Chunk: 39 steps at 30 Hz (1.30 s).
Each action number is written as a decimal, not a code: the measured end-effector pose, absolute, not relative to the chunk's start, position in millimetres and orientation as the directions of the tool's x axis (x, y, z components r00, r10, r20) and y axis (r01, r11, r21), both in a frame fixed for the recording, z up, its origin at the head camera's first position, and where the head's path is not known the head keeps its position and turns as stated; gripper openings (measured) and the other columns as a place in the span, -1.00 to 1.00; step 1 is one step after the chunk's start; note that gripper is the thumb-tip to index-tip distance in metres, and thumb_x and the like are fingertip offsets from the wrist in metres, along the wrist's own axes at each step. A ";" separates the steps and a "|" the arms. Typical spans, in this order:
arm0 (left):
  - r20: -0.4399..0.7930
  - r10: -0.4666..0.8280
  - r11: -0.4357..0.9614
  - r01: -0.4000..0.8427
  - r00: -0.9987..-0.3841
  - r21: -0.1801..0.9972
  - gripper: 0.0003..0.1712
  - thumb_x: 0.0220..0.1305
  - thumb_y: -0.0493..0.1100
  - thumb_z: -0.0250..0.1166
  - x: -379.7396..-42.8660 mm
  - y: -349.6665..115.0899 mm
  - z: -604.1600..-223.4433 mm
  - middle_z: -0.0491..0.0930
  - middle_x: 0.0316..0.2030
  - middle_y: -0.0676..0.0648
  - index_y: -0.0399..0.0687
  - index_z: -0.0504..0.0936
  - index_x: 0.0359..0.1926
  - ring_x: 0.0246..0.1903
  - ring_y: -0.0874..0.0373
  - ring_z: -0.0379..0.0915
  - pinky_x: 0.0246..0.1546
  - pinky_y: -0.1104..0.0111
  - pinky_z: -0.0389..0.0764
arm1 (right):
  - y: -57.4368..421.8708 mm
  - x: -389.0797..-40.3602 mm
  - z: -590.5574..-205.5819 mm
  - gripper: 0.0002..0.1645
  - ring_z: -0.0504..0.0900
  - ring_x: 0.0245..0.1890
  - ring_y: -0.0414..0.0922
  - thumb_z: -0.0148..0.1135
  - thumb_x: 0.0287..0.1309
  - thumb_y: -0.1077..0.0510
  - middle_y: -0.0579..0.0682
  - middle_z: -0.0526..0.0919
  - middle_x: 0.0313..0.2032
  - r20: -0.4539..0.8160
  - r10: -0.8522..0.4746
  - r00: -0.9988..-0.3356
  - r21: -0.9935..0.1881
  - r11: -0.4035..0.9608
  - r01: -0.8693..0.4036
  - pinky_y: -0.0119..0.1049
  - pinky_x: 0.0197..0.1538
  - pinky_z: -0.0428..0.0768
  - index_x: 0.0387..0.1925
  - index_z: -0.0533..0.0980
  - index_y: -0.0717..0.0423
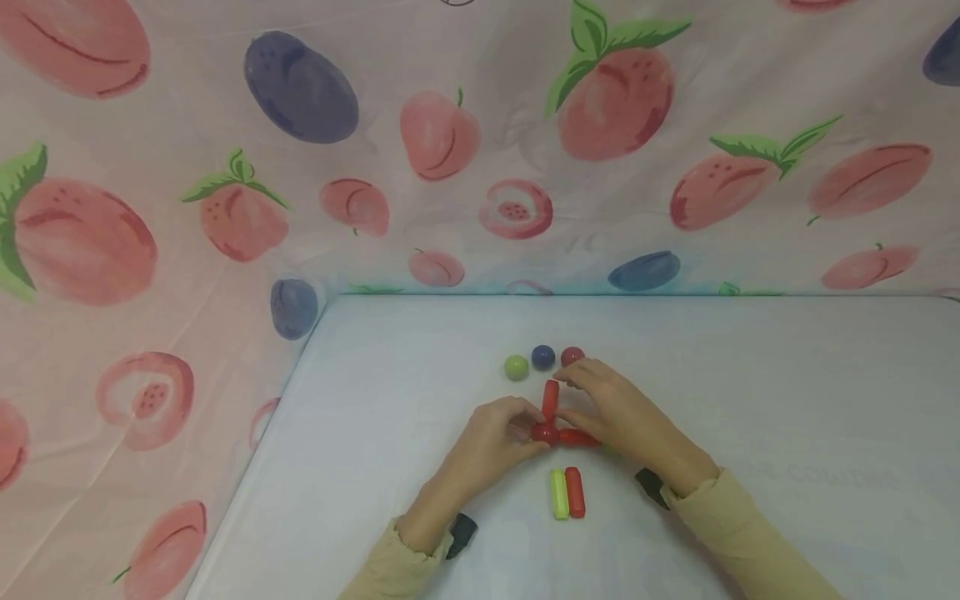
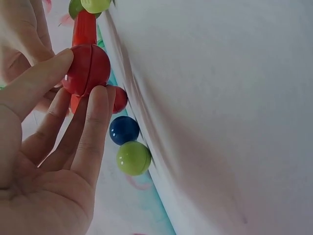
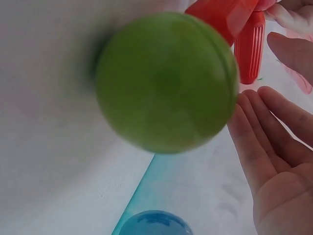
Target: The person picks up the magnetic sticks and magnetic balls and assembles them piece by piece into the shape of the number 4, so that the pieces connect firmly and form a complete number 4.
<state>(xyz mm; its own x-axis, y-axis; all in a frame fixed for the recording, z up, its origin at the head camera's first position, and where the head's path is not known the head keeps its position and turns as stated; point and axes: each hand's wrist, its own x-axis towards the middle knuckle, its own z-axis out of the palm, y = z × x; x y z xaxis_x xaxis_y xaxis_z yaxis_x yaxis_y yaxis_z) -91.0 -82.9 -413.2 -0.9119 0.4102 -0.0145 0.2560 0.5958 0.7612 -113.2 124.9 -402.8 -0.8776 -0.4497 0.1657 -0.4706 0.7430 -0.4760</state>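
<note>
My left hand pinches a red ball between thumb and fingertips. Two red sticks meet this ball: one stick points away from me, the other points right. Beside the far stick, my right hand has its fingers extended and its thumb apart from them. In the right wrist view, the ribbed stick lies near the thumb and fingertips, with no clear grip on it. A green ball sits at the right-hand stick's end, mostly hidden by the right hand in the head view.
Behind the hands lie a yellow-green ball, a blue ball and another red ball. Nearer me, a yellow-green stick and a red stick lie side by side on the white table. Fruit-print cloth borders the table.
</note>
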 end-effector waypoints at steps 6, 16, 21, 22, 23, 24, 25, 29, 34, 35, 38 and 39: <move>-0.036 0.401 0.603 0.234 -0.916 0.763 -0.65 0.12 -0.18 0.50 -90.2 -83.6 -413.4 0.71 -0.19 0.08 -0.01 0.66 -0.05 -0.23 0.30 0.62 -0.10 0.50 0.62 | 127.9 -110.0 -400.9 -0.38 0.59 0.05 -0.05 0.54 0.01 0.09 0.00 0.61 0.02 0.141 -0.447 -0.883 -0.475 0.752 -0.457 -0.09 0.08 0.65 0.13 0.54 0.08; -0.065 0.410 0.582 0.207 -0.910 0.787 -0.66 0.14 -0.21 0.48 -89.7 -86.7 -415.6 0.70 -0.18 0.07 -0.01 0.66 -0.04 -0.22 0.28 0.63 -0.11 0.47 0.64 | 131.8 -100.4 -395.8 -0.40 0.59 0.09 -0.03 0.54 0.01 0.07 0.01 0.62 0.02 0.143 -0.486 -0.862 -0.439 0.750 -0.495 -0.07 0.14 0.61 0.10 0.55 0.12; -0.071 0.417 0.586 0.208 -0.906 0.783 -0.68 0.15 -0.21 0.47 -89.5 -88.5 -416.2 0.70 -0.18 0.09 0.02 0.67 -0.05 -0.23 0.29 0.62 -0.10 0.46 0.64 | 135.2 -94.5 -394.8 -0.40 0.60 0.03 -0.07 0.55 0.00 0.07 -0.01 0.64 -0.01 0.145 -0.502 -0.852 -0.435 0.741 -0.511 -0.10 0.10 0.64 0.09 0.57 0.10; -0.072 0.417 0.587 0.209 -0.906 0.782 -0.68 0.15 -0.21 0.47 -89.3 -88.8 -416.1 0.70 -0.18 0.09 0.02 0.67 -0.05 -0.23 0.30 0.62 -0.10 0.46 0.64 | 135.8 -93.5 -394.8 -0.41 0.61 0.02 -0.07 0.55 -0.01 0.07 -0.02 0.64 -0.02 0.147 -0.505 -0.851 -0.437 0.738 -0.514 -0.11 0.09 0.64 0.09 0.57 0.09; -0.073 0.418 0.588 0.208 -0.905 0.781 -0.69 0.15 -0.21 0.47 -89.2 -89.1 -415.9 0.70 -0.19 0.09 0.02 0.68 -0.06 -0.23 0.30 0.62 -0.10 0.46 0.64 | 136.3 -92.5 -394.9 -0.41 0.61 0.00 -0.09 0.55 -0.01 0.07 -0.02 0.64 -0.02 0.150 -0.507 -0.849 -0.437 0.736 -0.517 -0.12 0.08 0.65 0.08 0.57 0.09; -0.075 0.419 0.589 0.209 -0.905 0.780 -0.69 0.15 -0.21 0.47 -89.0 -89.4 -415.7 0.70 -0.19 0.09 0.03 0.68 -0.06 -0.23 0.30 0.62 -0.09 0.45 0.64 | 136.6 -91.4 -394.7 -0.42 0.61 -0.01 -0.09 0.55 -0.01 0.06 -0.02 0.64 -0.03 0.154 -0.510 -0.847 -0.438 0.733 -0.521 -0.13 0.07 0.65 0.08 0.58 0.08; -0.074 0.421 0.590 0.210 -0.904 0.780 -0.70 0.16 -0.21 0.47 -88.8 -89.8 -415.7 0.70 -0.19 0.09 0.03 0.69 -0.06 -0.23 0.31 0.62 -0.09 0.45 0.64 | 136.9 -90.5 -394.7 -0.42 0.61 -0.02 -0.10 0.55 -0.01 0.06 -0.02 0.64 -0.03 0.157 -0.512 -0.845 -0.439 0.730 -0.524 -0.14 0.06 0.66 0.07 0.58 0.08; -0.073 0.428 0.588 0.216 -0.901 0.780 -0.71 0.16 -0.22 0.46 -88.4 -90.9 -415.5 0.70 -0.19 0.09 0.01 0.71 -0.07 -0.23 0.30 0.62 -0.08 0.44 0.64 | 137.6 -86.3 -394.6 -0.43 0.61 -0.03 -0.11 0.55 -0.01 0.07 -0.03 0.64 -0.04 0.143 -0.512 -0.847 -0.441 0.733 -0.517 -0.16 0.04 0.67 0.07 0.57 0.06; -0.080 0.425 0.593 0.211 -0.901 0.777 -0.70 0.16 -0.22 0.46 -88.5 -91.6 -416.1 0.71 -0.18 0.09 0.01 0.71 -0.06 -0.23 0.29 0.62 -0.08 0.44 0.64 | 137.9 -80.9 -394.3 -0.41 0.60 -0.03 -0.12 0.57 -0.05 0.07 -0.05 0.63 -0.04 0.104 -0.503 -0.858 -0.447 0.747 -0.492 -0.18 0.04 0.67 0.06 0.58 0.04; -0.081 0.424 0.596 0.210 -0.902 0.775 -0.70 0.16 -0.22 0.46 -88.5 -91.7 -416.2 0.71 -0.18 0.09 0.01 0.71 -0.06 -0.23 0.30 0.62 -0.08 0.43 0.64 | 137.9 -80.0 -394.4 -0.40 0.60 -0.04 -0.13 0.58 -0.06 0.07 -0.05 0.63 -0.04 0.099 -0.503 -0.859 -0.449 0.748 -0.489 -0.19 0.03 0.67 0.06 0.58 0.03; -0.084 0.417 0.609 0.209 -0.905 0.765 -0.70 0.16 -0.21 0.47 -88.5 -92.0 -416.3 0.70 -0.18 0.10 0.02 0.71 -0.05 -0.23 0.30 0.62 -0.08 0.43 0.64 | 138.4 -77.5 -395.0 -0.41 0.60 -0.07 -0.14 0.58 -0.06 0.08 -0.07 0.64 -0.06 0.088 -0.506 -0.858 -0.449 0.749 -0.488 -0.21 0.02 0.68 0.05 0.58 0.03; -0.085 0.415 0.613 0.209 -0.906 0.762 -0.70 0.16 -0.21 0.47 -88.4 -92.2 -416.3 0.70 -0.19 0.10 0.03 0.71 -0.05 -0.23 0.30 0.62 -0.08 0.43 0.64 | 138.6 -76.9 -395.4 -0.42 0.60 -0.08 -0.15 0.58 -0.06 0.08 -0.07 0.64 -0.07 0.089 -0.509 -0.856 -0.448 0.747 -0.490 -0.22 0.01 0.68 0.04 0.58 0.03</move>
<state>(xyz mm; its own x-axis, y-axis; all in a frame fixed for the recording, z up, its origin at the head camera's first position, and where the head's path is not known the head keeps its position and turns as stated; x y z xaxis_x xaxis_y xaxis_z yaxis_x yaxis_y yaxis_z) -88.4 -92.2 -416.3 -0.9060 0.4146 -0.0853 0.2089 0.6134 0.7617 -76.9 138.6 -395.4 -0.8564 -0.5087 0.0887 -0.4904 0.7474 -0.4482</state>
